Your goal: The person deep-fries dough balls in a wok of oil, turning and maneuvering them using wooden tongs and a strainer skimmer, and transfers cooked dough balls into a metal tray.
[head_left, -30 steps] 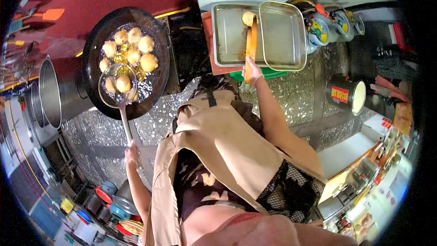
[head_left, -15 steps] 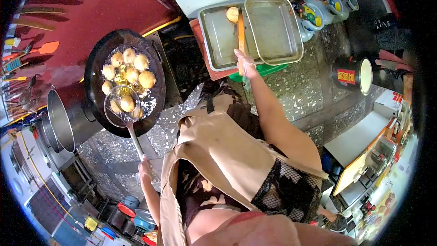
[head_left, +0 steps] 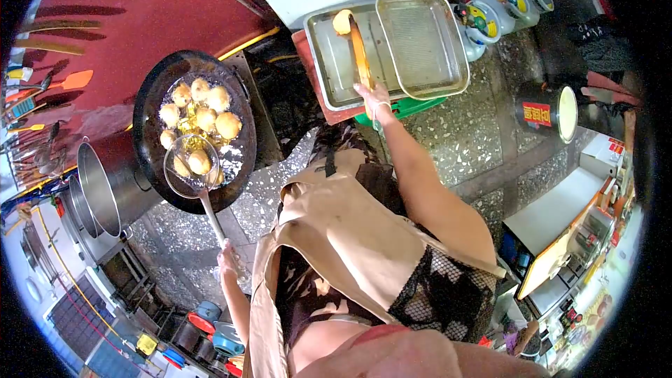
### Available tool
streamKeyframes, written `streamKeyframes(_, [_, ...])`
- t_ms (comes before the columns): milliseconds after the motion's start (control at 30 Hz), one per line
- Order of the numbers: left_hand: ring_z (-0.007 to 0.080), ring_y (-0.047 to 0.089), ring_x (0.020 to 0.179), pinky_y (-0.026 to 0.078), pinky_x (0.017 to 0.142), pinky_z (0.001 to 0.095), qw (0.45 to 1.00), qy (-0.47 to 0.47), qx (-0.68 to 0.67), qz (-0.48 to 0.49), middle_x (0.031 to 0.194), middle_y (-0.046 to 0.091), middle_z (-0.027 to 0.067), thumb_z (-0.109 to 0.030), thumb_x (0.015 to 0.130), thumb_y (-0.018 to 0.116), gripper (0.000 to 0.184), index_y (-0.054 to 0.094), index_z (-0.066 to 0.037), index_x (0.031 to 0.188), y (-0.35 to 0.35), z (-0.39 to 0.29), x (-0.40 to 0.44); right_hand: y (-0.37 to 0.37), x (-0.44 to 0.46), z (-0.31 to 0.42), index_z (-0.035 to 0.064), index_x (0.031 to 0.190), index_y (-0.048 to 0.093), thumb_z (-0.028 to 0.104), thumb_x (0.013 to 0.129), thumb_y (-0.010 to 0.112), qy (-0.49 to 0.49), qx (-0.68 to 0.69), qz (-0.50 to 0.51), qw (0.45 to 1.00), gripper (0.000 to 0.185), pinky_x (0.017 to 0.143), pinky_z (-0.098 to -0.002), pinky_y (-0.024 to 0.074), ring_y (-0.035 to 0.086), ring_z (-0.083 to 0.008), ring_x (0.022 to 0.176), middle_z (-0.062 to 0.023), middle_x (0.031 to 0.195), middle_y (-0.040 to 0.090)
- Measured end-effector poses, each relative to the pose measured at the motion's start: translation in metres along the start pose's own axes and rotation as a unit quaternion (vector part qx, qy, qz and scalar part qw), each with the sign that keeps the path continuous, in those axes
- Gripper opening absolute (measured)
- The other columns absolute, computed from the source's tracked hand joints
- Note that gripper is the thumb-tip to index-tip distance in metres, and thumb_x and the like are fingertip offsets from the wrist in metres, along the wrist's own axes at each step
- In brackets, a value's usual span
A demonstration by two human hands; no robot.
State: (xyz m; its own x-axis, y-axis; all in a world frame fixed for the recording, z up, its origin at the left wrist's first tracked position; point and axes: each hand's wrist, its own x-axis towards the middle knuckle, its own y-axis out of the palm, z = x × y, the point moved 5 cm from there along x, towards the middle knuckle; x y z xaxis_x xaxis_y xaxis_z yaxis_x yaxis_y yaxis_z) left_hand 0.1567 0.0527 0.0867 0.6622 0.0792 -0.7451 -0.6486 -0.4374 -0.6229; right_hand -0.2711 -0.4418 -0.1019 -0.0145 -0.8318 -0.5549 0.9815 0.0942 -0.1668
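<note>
My left hand [head_left: 228, 260], in a clear glove, is closed round the handle of a wire skimmer [head_left: 212, 218]. The skimmer's round head lies over the near part of a black wok [head_left: 150, 161], with a golden ball [head_left: 199, 162] inside it. Several more golden balls sit in bubbling oil. My right hand [head_left: 374, 96], also gloved, grips wooden tongs [head_left: 359, 52]. At the far end of the tongs is one fried ball [head_left: 342, 22], over the far left part of a metal tray [head_left: 327, 91].
A wire-mesh rectangular basket [head_left: 428, 45] overlaps the tray's right side. Gas cylinders [head_left: 483, 21] stand beyond it. Large metal pots [head_left: 98, 185] are left of the wok. A bucket with a red label [head_left: 536, 113] stands at the right, and utensils hang far left.
The view has turned and shifted, moving the wok lower in the frame. The tongs and their ball have moved toward the tray's far left corner. Both hands keep their tools.
</note>
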Motion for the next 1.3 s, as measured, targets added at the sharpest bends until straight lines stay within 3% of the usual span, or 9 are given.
streamKeyframes(167, [0.0172,0.042,0.042,0.036,0.039,0.0340,1.000,-0.024,0.005,0.009,0.054,0.045,0.0020,-0.054,0.080,0.056,0.044,0.052,-0.012,0.070,0.004,-0.006,-0.015,0.010,-0.010,0.024,0.0005,0.112,0.057,0.022,0.075,0.072,-0.008,0.057,0.080,0.995,0.045,0.080,-0.0286,0.0440,0.058,-0.0163,0.089,-0.0082,0.099,0.064])
streamKeyframes(300, [0.0167,0.041,0.041,0.035,0.038,0.0336,1.000,-0.020,-0.010,0.007,0.054,0.044,0.0015,-0.055,0.080,0.056,0.044,0.052,-0.012,0.069,0.005,-0.005,-0.011,0.015,-0.008,0.044,-0.0013,0.112,0.057,0.039,0.067,0.077,0.062,-0.139,-0.008,0.988,0.064,0.085,-0.0310,0.0437,0.059,-0.0223,0.092,-0.0155,0.102,0.063])
streamKeyframes(867, [0.0135,0.042,0.044,0.034,0.042,0.0320,0.992,0.103,0.066,-0.037,0.051,0.043,-0.0004,-0.054,0.082,0.054,0.047,0.050,-0.012,0.060,0.009,-0.028,-0.044,0.043,-0.001,0.023,0.0037,0.100,0.064,0.036,0.071,0.075,0.070,0.020,0.088,0.993,0.045,0.061,-0.0299,0.0436,0.054,-0.0132,0.070,-0.0024,0.084,0.062])
streamKeyframes(933, [0.0244,0.051,0.061,0.044,0.062,0.0411,0.953,0.173,0.249,0.026,0.062,0.055,0.0134,-0.052,0.090,0.038,0.054,0.059,-0.002,0.085,0.004,-0.013,-0.019,0.031,0.004,0.006,0.0056,0.102,0.062,0.031,0.073,0.076,0.018,0.092,0.090,0.991,0.041,0.050,-0.0243,0.0390,0.048,-0.0068,0.058,0.0028,0.074,0.057])
streamKeyframes(967, [0.0260,0.054,0.059,0.044,0.059,0.0415,0.978,0.089,0.189,0.027,0.063,0.055,0.0150,-0.045,0.091,0.036,0.048,0.057,-0.003,0.085,0.005,-0.010,-0.023,0.020,-0.029,0.050,0.0070,0.104,0.060,0.026,0.075,0.074,0.002,-0.079,0.115,0.990,0.037,0.049,-0.0212,0.0379,0.047,-0.0049,0.057,0.0043,0.073,0.055])
streamKeyframes(1067, [0.0267,0.058,0.056,0.045,0.055,0.0403,0.908,0.259,0.328,-0.006,0.058,0.056,0.0123,-0.045,0.092,0.036,0.051,0.054,-0.003,0.069,0.011,0.010,0.017,0.019,-0.089,0.117,0.0004,0.109,0.056,0.025,0.072,0.077,-0.035,-0.116,0.243,0.962,0.049,0.062,-0.0255,0.0467,0.056,-0.0108,0.071,-0.0044,0.085,0.060])
streamKeyframes(1100, [0.0217,0.054,0.051,0.042,0.051,0.0367,0.997,0.037,0.071,-0.003,0.056,0.053,0.0078,-0.050,0.086,0.048,0.050,0.054,-0.005,0.066,0.009,-0.013,-0.026,0.025,-0.102,0.136,-0.0004,0.108,0.055,0.025,0.073,0.077,-0.054,-0.115,0.284,0.951,0.048,0.066,-0.0254,0.0475,0.057,-0.0114,0.075,-0.0049,0.088,0.060])
streamKeyframes(1233, [0.0183,0.052,0.050,0.040,0.048,0.0349,1.000,0.009,0.019,-0.019,0.057,0.055,0.0078,-0.052,0.078,0.061,0.051,0.060,-0.002,0.068,0.010,-0.012,-0.025,0.077,-0.149,0.203,0.0013,0.111,0.054,0.027,0.069,0.078,-0.141,-0.193,0.395,0.887,0.055,0.074,-0.0278,0.0481,0.058,-0.0130,0.082,-0.0053,0.093,0.061])
streamKeyframes(1300, [0.0191,0.052,0.049,0.040,0.048,0.0348,1.000,0.019,0.004,-0.021,0.056,0.055,0.0078,-0.052,0.078,0.060,0.052,0.060,-0.001,0.067,0.013,-0.004,-0.014,0.127,-0.153,0.212,0.0030,0.113,0.053,0.021,0.073,0.075,-0.184,-0.418,0.499,0.737,0.049,0.070,-0.0269,0.0486,0.058,-0.0100,0.080,-0.0050,0.096,0.061])
